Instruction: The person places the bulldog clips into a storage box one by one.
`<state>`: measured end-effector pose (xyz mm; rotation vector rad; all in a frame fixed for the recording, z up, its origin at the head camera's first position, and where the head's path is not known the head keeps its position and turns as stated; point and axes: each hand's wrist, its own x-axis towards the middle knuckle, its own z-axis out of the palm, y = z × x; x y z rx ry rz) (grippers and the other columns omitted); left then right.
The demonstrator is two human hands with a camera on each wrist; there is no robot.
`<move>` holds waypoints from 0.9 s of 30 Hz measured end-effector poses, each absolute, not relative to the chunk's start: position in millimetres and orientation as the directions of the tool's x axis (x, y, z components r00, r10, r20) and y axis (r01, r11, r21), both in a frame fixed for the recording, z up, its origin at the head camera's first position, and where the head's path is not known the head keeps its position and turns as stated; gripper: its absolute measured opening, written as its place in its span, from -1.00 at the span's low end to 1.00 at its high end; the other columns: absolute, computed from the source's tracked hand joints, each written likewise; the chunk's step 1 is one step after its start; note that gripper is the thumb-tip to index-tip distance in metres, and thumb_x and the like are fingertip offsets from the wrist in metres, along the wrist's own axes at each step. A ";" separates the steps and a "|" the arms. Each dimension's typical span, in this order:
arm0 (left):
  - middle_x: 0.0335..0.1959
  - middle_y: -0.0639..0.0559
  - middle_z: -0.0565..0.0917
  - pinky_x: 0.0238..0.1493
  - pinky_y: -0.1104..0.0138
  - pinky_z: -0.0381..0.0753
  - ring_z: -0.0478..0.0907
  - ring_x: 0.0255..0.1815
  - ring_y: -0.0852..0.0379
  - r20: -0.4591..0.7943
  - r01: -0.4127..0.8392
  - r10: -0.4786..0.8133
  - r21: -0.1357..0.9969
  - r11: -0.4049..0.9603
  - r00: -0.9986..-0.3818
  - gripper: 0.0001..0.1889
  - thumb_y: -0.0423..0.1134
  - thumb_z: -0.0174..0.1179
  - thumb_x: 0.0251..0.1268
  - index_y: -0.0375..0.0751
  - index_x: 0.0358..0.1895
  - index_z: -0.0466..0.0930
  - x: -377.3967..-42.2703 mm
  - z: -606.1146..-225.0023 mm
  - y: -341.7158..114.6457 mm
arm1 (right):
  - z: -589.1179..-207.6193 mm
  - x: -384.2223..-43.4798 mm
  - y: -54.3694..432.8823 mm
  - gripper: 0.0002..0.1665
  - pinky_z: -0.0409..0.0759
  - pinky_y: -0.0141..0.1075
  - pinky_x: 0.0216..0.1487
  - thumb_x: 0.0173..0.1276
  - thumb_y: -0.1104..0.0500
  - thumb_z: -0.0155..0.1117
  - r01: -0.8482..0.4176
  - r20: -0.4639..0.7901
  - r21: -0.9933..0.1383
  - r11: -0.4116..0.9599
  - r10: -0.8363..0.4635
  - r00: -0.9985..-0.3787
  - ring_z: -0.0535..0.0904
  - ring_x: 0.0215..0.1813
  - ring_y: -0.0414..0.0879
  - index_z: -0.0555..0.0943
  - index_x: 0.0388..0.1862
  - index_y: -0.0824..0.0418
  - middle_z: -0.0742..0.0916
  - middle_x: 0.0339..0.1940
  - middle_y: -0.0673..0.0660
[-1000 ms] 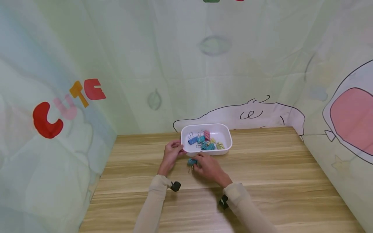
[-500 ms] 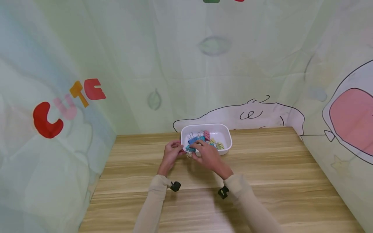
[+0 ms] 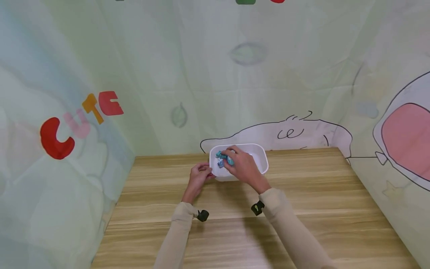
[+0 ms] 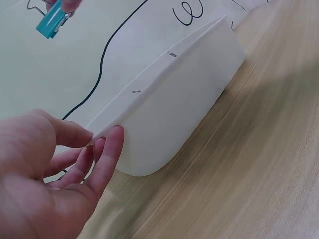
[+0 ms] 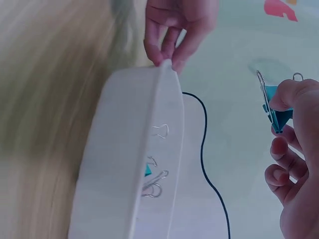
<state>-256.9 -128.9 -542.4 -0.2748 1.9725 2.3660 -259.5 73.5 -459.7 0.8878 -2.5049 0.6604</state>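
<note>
A white plastic container (image 3: 260, 158) stands at the far side of the table, with several binder clips inside it. My left hand (image 3: 199, 177) pinches its near left corner by the rim, thumb above and fingers against the outer wall (image 4: 169, 109). Above the container, my right hand (image 3: 244, 166) holds a teal binder clip (image 5: 279, 112) between thumb and fingers, its wire handles showing. Below that hand a blue clip (image 3: 220, 163) is visible in the container. The right hand hides most of the other clips in the head view; wire handles (image 5: 160, 131) show past the rim in the right wrist view.
The wood-grain table (image 3: 312, 194) extends to both sides and toward me. A printed cloth backdrop (image 3: 161, 93) hangs behind it and at both sides, close to the container's far edge. Black wrist cameras (image 3: 257, 208) sit on both sleeves.
My right hand has lifted the teal binder clip from the table in front of the container and carried it forward over the inside. The left hand stays on the rim.
</note>
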 end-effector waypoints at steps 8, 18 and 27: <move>-0.03 -0.30 0.48 -0.07 0.28 0.83 0.69 -0.15 -0.14 -0.178 -0.164 -0.073 0.972 -0.171 -0.981 -0.63 -0.53 0.12 0.52 -0.64 0.28 0.39 -256.5 -541.8 -128.5 | -452.4 -269.2 74.7 -0.64 0.74 -0.18 -0.38 0.39 0.15 0.46 -0.657 0.529 -0.287 0.697 -0.456 -0.716 0.68 -0.32 -0.02 0.72 0.14 0.17 0.70 0.09 0.14; -0.03 -0.29 0.49 0.05 0.14 0.80 0.69 -0.27 0.05 -0.187 -0.172 -0.074 0.971 -0.167 -0.980 -0.64 -0.52 0.14 0.51 -0.61 0.27 0.41 -255.6 -540.3 -128.3 | -454.1 -271.2 74.1 -0.49 0.68 -0.27 -0.51 0.42 0.07 0.44 -0.650 0.529 -0.309 0.694 -0.443 -0.724 0.62 -0.41 -0.08 0.64 0.33 0.09 0.63 0.23 0.14; -0.07 -0.28 0.47 -0.20 0.35 0.83 0.68 -0.34 0.07 -0.174 -0.156 -0.080 0.970 -0.188 -0.982 -0.64 -0.56 0.12 0.49 -0.66 0.26 0.39 -256.3 -541.3 -127.7 | -456.4 -268.9 77.8 -0.49 0.74 -0.27 -0.39 0.48 -0.02 0.37 -0.628 0.490 -0.334 0.703 -0.440 -0.753 0.64 -0.36 -0.07 0.62 0.35 0.08 0.62 0.23 0.14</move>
